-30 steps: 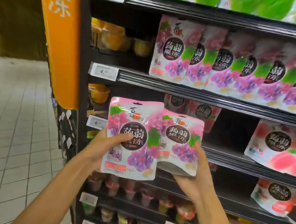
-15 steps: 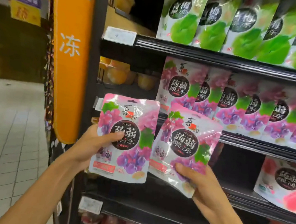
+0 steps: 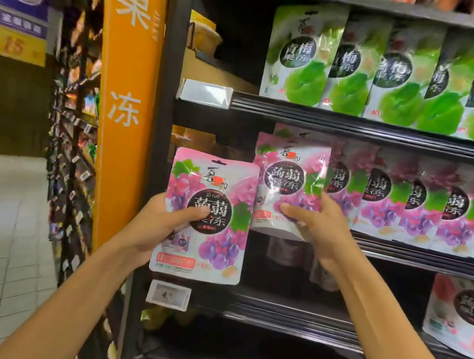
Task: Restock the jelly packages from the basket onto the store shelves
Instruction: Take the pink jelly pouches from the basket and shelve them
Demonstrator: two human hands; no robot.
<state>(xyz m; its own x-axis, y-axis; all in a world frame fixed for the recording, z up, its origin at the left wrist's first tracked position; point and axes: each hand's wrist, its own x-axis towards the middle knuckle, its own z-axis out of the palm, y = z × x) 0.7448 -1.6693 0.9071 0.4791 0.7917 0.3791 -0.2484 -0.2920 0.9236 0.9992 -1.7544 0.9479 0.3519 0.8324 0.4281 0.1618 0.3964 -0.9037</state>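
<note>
Fingers [image 3: 287, 209] of right hand [image 3: 323, 233]: pinching one grape jelly pouch [image 3: 289, 171] at the left end of the grape row [image 3: 413, 202], middle shelf [image 3: 418, 259]. Second pouch [image 3: 223, 183]: gripped in left hand [image 3: 154, 225], short of the shelf. Advice: seat upright, label forward, flush with neighbours.
</note>
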